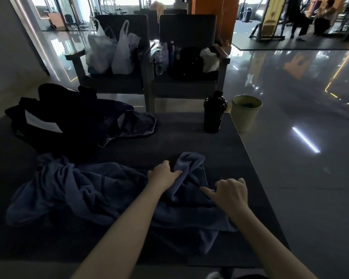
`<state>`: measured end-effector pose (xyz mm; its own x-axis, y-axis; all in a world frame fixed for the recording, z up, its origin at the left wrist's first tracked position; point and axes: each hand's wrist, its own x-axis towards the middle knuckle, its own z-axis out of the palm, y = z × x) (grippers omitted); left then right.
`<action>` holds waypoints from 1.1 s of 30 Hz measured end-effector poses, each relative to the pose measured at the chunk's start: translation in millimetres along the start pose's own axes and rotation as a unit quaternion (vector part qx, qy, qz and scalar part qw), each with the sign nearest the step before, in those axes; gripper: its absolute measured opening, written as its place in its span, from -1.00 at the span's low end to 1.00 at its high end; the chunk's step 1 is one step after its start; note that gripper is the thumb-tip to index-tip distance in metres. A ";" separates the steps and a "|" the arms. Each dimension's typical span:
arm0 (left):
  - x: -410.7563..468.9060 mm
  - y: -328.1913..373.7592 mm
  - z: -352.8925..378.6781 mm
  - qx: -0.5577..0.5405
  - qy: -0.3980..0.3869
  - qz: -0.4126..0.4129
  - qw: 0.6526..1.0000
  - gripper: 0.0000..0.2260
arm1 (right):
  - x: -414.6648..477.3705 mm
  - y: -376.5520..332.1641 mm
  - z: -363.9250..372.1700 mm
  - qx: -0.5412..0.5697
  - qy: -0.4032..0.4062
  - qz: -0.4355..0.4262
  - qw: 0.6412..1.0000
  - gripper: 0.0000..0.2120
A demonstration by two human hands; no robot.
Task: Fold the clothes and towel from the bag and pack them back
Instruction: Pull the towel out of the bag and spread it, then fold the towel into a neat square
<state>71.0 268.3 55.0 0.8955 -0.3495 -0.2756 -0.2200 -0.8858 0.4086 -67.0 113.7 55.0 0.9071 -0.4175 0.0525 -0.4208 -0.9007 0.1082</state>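
No writing, brand, number or sign can be read anywhere in the view, because the light is too dim and the picture too soft. The white panel (42,122) on the black bag (69,125) shows only as a pale patch, and no print can be made out on it. The bottles (165,55) standing on the chair (189,81) carry labels, but these are far too small and blurred to read. The black shaker bottle (214,113) on the table (179,137) shows a faint lighter mark low on its side — not legible.
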 end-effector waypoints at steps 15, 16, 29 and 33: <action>3.6 -10.5 -50.3 -0.224 -0.069 0.009 0.972 -0.79 | 38.0 13.0 -21.5 0.225 0.135 0.102 0.960 -0.76; 5.4 -11.9 -52.4 -0.239 -0.047 0.002 0.970 -0.77 | 44.9 15.2 -23.1 0.233 0.143 0.101 0.956 -0.75; 74.6 -25.1 -51.9 -0.319 0.193 0.106 0.922 -0.48 | 136.6 2.0 -28.7 0.343 0.238 0.065 0.906 -0.65; 81.5 -28.7 -23.5 0.001 0.095 -0.006 0.995 -0.41 | 123.1 -5.6 19.3 0.175 0.016 -0.005 0.984 -0.58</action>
<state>159.4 272.4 41.3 0.9548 -0.2760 -0.1106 -0.2103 -0.8899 0.4048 47.0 64.9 41.7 0.9083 -0.4097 0.0846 -0.3805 -0.8931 -0.2401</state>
